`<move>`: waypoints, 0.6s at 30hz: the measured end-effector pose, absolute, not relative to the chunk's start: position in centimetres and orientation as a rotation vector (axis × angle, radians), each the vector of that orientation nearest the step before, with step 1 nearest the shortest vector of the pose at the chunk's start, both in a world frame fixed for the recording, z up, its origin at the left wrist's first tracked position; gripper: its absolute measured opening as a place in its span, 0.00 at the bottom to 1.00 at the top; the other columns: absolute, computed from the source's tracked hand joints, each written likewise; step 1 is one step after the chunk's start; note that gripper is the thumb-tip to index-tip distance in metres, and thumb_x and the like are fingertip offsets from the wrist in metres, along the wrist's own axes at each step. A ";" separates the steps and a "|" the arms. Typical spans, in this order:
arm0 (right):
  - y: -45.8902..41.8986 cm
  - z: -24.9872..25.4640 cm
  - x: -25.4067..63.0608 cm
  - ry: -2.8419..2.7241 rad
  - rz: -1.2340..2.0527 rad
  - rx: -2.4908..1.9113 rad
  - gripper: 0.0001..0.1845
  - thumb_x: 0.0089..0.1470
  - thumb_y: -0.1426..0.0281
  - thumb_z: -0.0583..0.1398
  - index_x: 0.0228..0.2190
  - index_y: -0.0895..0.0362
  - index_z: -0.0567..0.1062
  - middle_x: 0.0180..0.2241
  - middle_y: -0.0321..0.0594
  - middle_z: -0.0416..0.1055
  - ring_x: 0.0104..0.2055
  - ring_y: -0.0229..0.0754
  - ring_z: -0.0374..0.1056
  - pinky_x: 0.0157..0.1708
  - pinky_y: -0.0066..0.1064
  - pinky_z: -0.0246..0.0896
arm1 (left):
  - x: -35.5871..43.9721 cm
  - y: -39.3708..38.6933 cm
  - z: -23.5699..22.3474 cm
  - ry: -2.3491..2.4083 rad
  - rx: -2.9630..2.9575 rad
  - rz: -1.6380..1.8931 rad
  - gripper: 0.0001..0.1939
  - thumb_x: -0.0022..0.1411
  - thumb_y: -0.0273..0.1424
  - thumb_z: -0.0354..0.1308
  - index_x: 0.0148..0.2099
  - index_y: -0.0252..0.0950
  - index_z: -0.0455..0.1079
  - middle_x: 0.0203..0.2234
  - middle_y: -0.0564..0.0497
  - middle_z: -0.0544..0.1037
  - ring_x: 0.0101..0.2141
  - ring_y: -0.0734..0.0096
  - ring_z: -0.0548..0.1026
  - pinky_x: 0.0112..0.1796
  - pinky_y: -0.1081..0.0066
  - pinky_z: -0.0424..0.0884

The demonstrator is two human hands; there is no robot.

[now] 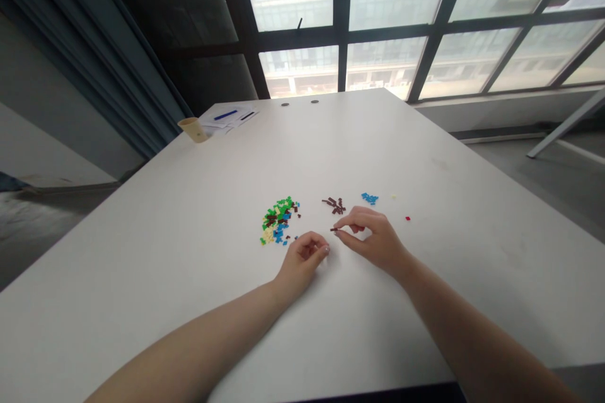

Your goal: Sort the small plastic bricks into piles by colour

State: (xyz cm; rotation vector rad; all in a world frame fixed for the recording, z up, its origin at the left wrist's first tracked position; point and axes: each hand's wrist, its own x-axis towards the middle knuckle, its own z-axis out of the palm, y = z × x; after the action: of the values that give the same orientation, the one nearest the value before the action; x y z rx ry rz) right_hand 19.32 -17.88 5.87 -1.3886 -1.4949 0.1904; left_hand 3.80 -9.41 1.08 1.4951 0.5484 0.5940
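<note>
At six o'clock from the brown pile [338, 208], the right hand [380, 241] pinches a brown piece [333, 229]; the left hand [301, 259] curls, its hold unclear.

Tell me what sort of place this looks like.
Probably an office or meeting room: a large white table with two round inserts near its far edge, papers with a blue pen on them, and tall dark-framed windows facing another building.

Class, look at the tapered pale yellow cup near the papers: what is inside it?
Nothing can be seen inside the tapered pale yellow cup; its near wall hides the bottom, so whether it holds anything cannot be told.
</note>
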 end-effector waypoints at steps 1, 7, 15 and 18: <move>-17.9 6.0 19.3 -1.488 0.181 -1.380 0.04 0.47 0.74 0.60 0.28 0.57 0.75 0.20 0.32 0.60 0.24 0.32 0.56 0.27 0.25 0.54 | 3.7 -9.5 1.1 0.508 1.538 0.537 0.14 0.52 0.39 0.60 0.29 0.33 0.66 0.20 0.54 0.68 0.23 0.77 0.64 0.27 0.75 0.60; -18.0 6.0 19.8 -1.474 0.156 -1.399 0.04 0.47 0.73 0.59 0.27 0.58 0.75 0.20 0.32 0.59 0.24 0.32 0.56 0.27 0.25 0.53 | 3.4 -10.1 1.1 0.262 1.794 0.331 0.12 0.58 0.37 0.54 0.30 0.33 0.65 0.22 0.51 0.71 0.25 0.75 0.66 0.30 0.73 0.62; -16.1 3.4 23.7 -1.343 0.200 -2.000 0.08 0.47 0.69 0.58 0.28 0.55 0.78 0.17 0.32 0.60 0.22 0.34 0.56 0.25 0.26 0.49 | 3.2 -10.3 1.5 0.176 1.996 0.331 0.12 0.59 0.37 0.51 0.29 0.33 0.65 0.21 0.51 0.70 0.25 0.76 0.65 0.30 0.74 0.62; -14.8 2.6 24.2 -1.274 0.244 -2.313 0.09 0.48 0.67 0.57 0.29 0.53 0.78 0.22 0.36 0.69 0.26 0.36 0.62 0.27 0.27 0.51 | 3.1 -10.4 1.7 0.118 2.035 0.311 0.11 0.59 0.36 0.51 0.30 0.33 0.66 0.22 0.51 0.70 0.26 0.76 0.66 0.29 0.75 0.62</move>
State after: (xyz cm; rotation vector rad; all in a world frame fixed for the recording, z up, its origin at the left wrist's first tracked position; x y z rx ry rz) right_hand 24.16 -14.82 2.57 -2.3131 -1.2736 0.2436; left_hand 3.11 -10.43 1.67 2.0348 0.1180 0.3107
